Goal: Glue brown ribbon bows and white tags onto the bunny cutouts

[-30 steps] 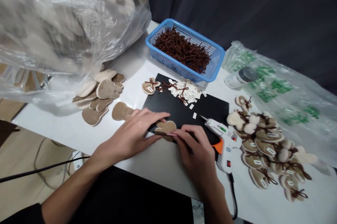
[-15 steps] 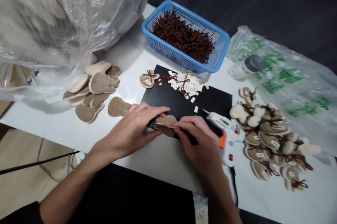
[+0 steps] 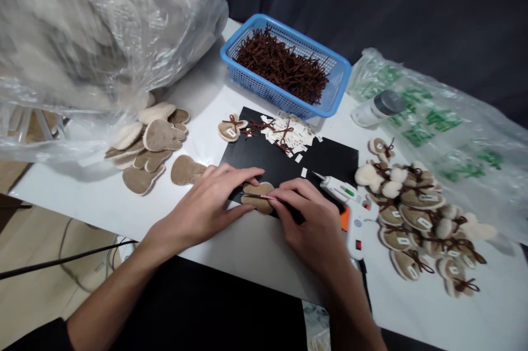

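A brown fuzzy cutout with a pale edge (image 3: 259,205) lies at the front edge of the black mat (image 3: 264,158). My left hand (image 3: 210,202) holds its left side between thumb and fingers. Pinched in my right hand (image 3: 307,213) is a thin pink and dark tool (image 3: 264,196), lying across the cutout; its exact kind is unclear. Another brown cutout (image 3: 185,170) rests just beyond my left hand. Small white labels (image 3: 289,133) with brown bows are heaped at the back of the mat, beside a finished-looking piece with a bow (image 3: 231,128).
A blue basket (image 3: 289,92) of brown bows stands behind. Right are a white glue gun (image 3: 348,197), a spray can (image 3: 377,109), clear plastic (image 3: 445,120) and a pile of labelled pieces (image 3: 421,219). Left are a big plastic bag (image 3: 124,37) and stacked cutouts (image 3: 165,135).
The cutout between my hands now shows its face more flatly, with the pink tool lying over it. Both hands stay nearly in place. The camera view has shifted slightly.
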`<state>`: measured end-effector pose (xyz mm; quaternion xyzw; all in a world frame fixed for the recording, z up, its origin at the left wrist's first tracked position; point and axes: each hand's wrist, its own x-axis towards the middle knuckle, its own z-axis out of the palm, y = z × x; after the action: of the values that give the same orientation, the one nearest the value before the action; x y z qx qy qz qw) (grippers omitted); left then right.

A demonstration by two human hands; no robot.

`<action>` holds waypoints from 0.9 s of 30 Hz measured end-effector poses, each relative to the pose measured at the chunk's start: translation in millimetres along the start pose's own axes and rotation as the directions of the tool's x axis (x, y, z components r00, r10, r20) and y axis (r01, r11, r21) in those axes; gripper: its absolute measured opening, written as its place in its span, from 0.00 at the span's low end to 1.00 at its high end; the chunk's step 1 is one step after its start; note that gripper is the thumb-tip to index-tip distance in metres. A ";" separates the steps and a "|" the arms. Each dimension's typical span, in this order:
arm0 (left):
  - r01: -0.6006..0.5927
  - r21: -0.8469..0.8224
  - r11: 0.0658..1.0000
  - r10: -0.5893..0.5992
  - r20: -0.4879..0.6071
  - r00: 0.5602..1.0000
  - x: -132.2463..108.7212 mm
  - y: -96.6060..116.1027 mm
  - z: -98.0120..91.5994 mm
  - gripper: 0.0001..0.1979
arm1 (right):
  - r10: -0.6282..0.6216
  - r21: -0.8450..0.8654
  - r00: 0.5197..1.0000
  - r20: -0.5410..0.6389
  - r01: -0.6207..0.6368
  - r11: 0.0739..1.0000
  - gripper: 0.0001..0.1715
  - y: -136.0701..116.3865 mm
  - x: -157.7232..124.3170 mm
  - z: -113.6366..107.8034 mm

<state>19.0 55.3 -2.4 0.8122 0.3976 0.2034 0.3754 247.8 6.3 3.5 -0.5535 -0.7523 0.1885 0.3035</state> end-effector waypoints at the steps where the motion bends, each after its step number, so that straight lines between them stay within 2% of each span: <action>1: 0.003 0.004 1.000 -0.003 0.001 1.000 0.1 0.1 -0.3 0.29 | -0.010 0.006 1.000 0.005 0.010 1.000 0.12 0.0 0.9 -0.5; 11: 0.033 0.012 0.999 -0.033 0.016 0.999 1.0 2.5 -2.2 0.29 | -0.045 -0.014 0.999 0.014 0.045 0.999 0.15 -0.4 2.6 0.5; 17: 0.057 0.013 0.998 -0.057 0.028 0.998 1.5 6.6 -3.6 0.29 | -0.088 -0.130 0.995 0.035 0.092 0.987 0.18 2.3 -0.3 5.6; 21: 0.036 0.016 0.999 -0.036 0.002 0.999 1.1 6.6 -2.8 0.27 | -0.128 -0.200 0.991 0.039 0.133 0.971 0.18 3.2 0.3 8.3; 27: -0.010 0.008 1.000 0.010 -0.018 1.000 3.3 7.1 -3.3 0.27 | -0.156 -0.212 0.986 0.050 0.163 0.963 0.18 8.4 3.9 10.9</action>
<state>22.4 56.5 5.3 0.8139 0.3977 0.2111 0.3674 245.8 13.2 -8.9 -0.5175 -0.8153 0.0897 0.2437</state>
